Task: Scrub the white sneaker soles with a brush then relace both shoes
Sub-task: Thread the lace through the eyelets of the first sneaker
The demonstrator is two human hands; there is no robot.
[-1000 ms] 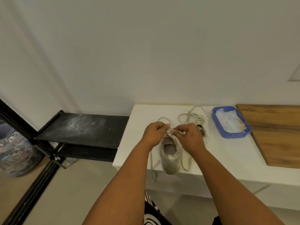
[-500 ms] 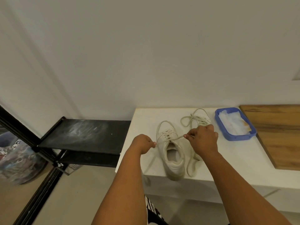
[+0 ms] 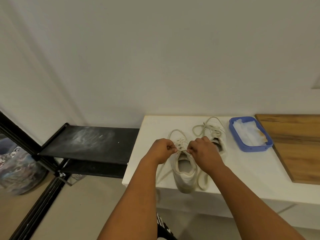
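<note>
A white sneaker (image 3: 185, 175) stands on the white counter (image 3: 242, 170) with its heel at the front edge, toe pointing to the wall. My left hand (image 3: 162, 150) and my right hand (image 3: 202, 151) each pinch a strand of its lace (image 3: 181, 149) just above the tongue, close together. Loose lace ends trail down both sides of the shoe. The second white sneaker (image 3: 217, 135) lies behind my right hand, partly hidden, with its lace in loose loops on top. No brush is in sight.
A blue plastic tray (image 3: 249, 148) holding white cloth or paper sits right of the shoes. A wooden board (image 3: 297, 146) covers the counter's right end. A black metal shelf (image 3: 86, 144) stands left of the counter, lower down, with a patterned bag (image 3: 15, 170) beyond.
My hands had pulled the lace strands apart sideways half a second ago. They have come back together over the tongue of the near sneaker.
</note>
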